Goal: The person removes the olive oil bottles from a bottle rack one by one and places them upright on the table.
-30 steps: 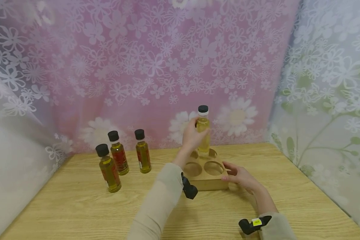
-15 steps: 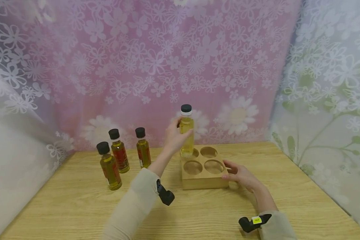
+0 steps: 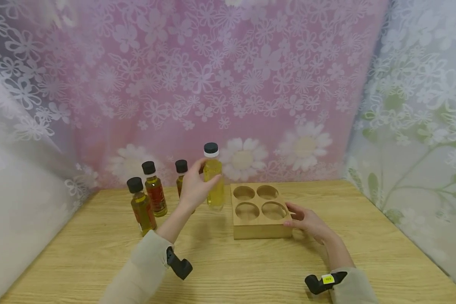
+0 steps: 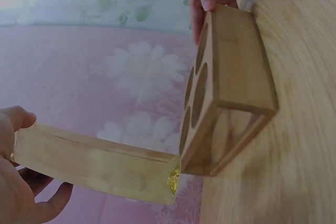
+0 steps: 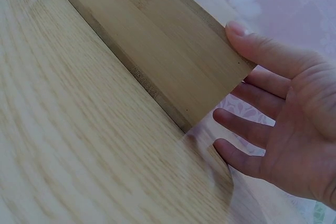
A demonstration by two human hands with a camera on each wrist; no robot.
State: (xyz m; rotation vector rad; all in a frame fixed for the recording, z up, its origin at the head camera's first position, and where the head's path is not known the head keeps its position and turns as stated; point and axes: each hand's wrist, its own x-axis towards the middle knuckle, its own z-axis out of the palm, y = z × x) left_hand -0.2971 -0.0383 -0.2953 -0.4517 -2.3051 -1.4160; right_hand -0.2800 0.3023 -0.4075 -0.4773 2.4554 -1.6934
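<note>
My left hand point(image 3: 195, 185) grips a clear bottle of yellow oil point(image 3: 214, 183) with a black cap and a white neck ring. The bottle is held upright, left of a wooden bottle holder point(image 3: 263, 230) with several round holes. In the left wrist view the oil bottle point(image 4: 115, 169) lies across the lower left, its base toward the holder point(image 4: 239, 59). At the holder's right front corner, my right hand point(image 3: 309, 221) holds on. The right wrist view has the thumb on the top edge of the holder point(image 5: 157, 40), with some fingertips behind its panel.
Dark-capped oil bottles with red labels stand on the left: a front one point(image 3: 143, 213), one behind it point(image 3: 156, 196), and another point(image 3: 181, 179) partly hidden by my left hand. A floral curtain point(image 3: 228, 84) hangs behind the wooden table point(image 3: 228, 270).
The oil bottle has come out from above a back hole of the holder and moved left and lower in my left hand. My right hand has stayed at the holder's corner.
</note>
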